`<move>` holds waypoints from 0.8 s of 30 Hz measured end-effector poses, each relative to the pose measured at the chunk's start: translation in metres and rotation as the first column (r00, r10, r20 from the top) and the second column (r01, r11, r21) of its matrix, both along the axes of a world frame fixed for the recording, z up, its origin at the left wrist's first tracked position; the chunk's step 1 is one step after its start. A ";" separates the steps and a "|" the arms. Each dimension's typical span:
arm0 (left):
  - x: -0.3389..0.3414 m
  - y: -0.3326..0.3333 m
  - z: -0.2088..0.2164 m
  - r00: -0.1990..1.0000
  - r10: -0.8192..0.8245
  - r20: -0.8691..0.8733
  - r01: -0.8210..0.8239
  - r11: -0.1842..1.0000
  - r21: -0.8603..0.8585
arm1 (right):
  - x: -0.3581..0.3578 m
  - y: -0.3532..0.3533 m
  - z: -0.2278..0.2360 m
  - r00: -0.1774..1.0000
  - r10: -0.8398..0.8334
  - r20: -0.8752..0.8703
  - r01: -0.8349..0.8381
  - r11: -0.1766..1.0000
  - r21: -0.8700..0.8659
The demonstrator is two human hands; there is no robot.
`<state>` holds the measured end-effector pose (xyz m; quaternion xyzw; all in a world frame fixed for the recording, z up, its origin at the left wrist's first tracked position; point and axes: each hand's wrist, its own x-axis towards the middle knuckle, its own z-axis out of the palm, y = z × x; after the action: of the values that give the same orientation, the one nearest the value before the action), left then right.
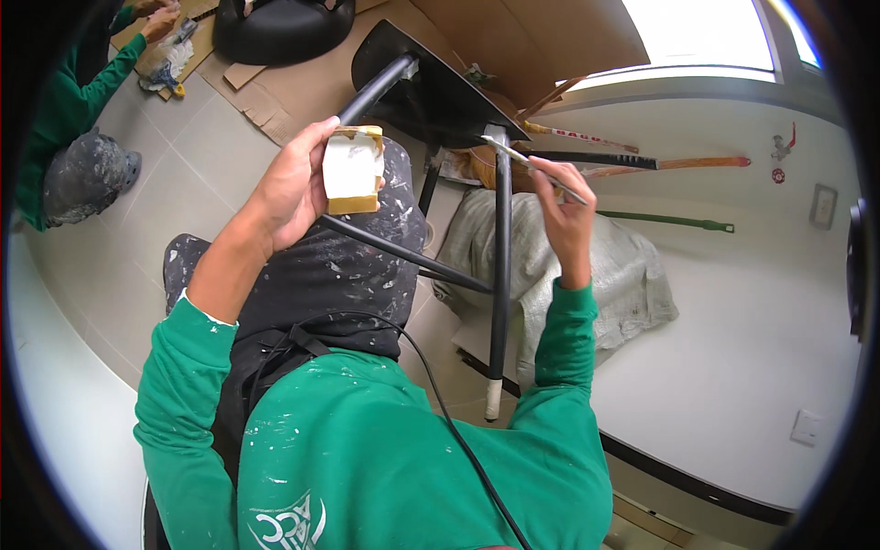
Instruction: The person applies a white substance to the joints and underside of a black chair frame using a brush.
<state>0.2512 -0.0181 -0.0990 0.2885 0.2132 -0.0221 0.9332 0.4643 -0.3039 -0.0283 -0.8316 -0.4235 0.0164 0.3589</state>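
My left hand (pixel 289 188) grips a small tan box-like holder (pixel 352 203) with white paste or paint on its face. In my right hand (pixel 564 203) is a slim, metallic spatula-like tool (pixel 513 156), pinched between the fingers. The tool's pale tip meets the top of a black chair leg (pixel 501 238), close to the underside of the black seat (pixel 431 101); whether it touches cannot be told. A pale patch shows on the leg there. This chair lies tipped with its legs toward me, one leg passing behind my left hand and another ending in a white-wrapped tip.
Another person's green sleeve (pixel 101 92) and hands are at the upper left. A black chair shell (pixel 284 32) rests on cardboard (pixel 252 101). Long-handled tools, including a green pole (pixel 665 220), lean by the right wall, above a covered grey bundle (pixel 596 275). A black cable (pixel 422 353) crosses my front.
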 end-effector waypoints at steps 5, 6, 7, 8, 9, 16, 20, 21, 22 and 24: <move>0.001 0.002 -0.012 1.000 -0.010 -0.004 0.010 1.000 0.000 | 0.033 -0.001 -0.026 0.990 0.059 0.126 -0.027 0.969 -0.245; 0.002 0.002 -0.014 1.000 -0.012 0.009 0.012 1.000 0.005 | 0.042 0.000 -0.031 0.986 0.091 0.141 -0.050 0.962 -0.268; 0.002 0.004 -0.015 0.999 -0.012 0.034 0.011 1.000 0.013 | 0.044 0.010 -0.028 0.987 0.070 0.145 -0.023 0.953 -0.302; 0.001 0.003 -0.015 1.000 0.003 0.016 -0.003 1.000 0.030 | 0.055 0.013 -0.030 0.973 0.138 0.183 -0.070 0.939 -0.336; 0.001 0.002 -0.016 1.000 0.012 0.003 -0.012 0.999 0.048 | 0.066 0.015 -0.031 0.954 0.202 0.221 -0.109 0.922 -0.372; -0.001 0.005 -0.021 1.000 -0.005 0.025 0.002 0.995 0.104 | 0.088 0.072 -0.024 0.945 0.310 0.104 -0.173 0.744 -0.646; 0.000 0.003 -0.021 1.000 0.012 0.001 -0.012 0.992 0.123 | 0.101 0.097 -0.038 0.905 0.422 0.058 -0.242 0.621 -0.745; 0.000 0.003 -0.021 1.000 0.007 0.003 -0.008 0.992 0.129 | 0.105 0.101 -0.041 0.892 0.447 0.067 -0.229 0.576 -0.785; 0.000 0.002 -0.021 1.000 0.003 0.005 -0.004 0.991 0.135 | 0.109 0.105 -0.044 0.878 0.472 0.076 -0.213 0.528 -0.822; -0.001 0.002 -0.019 1.000 -0.003 0.003 0.003 0.991 0.137 | 0.110 0.115 -0.047 0.850 0.521 0.081 -0.193 0.450 -0.872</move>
<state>0.2502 -0.0157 -0.1180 0.3522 0.2125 -0.0084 0.9115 0.5745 -0.1887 -0.0748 -0.7776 -0.5850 0.1506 -0.1746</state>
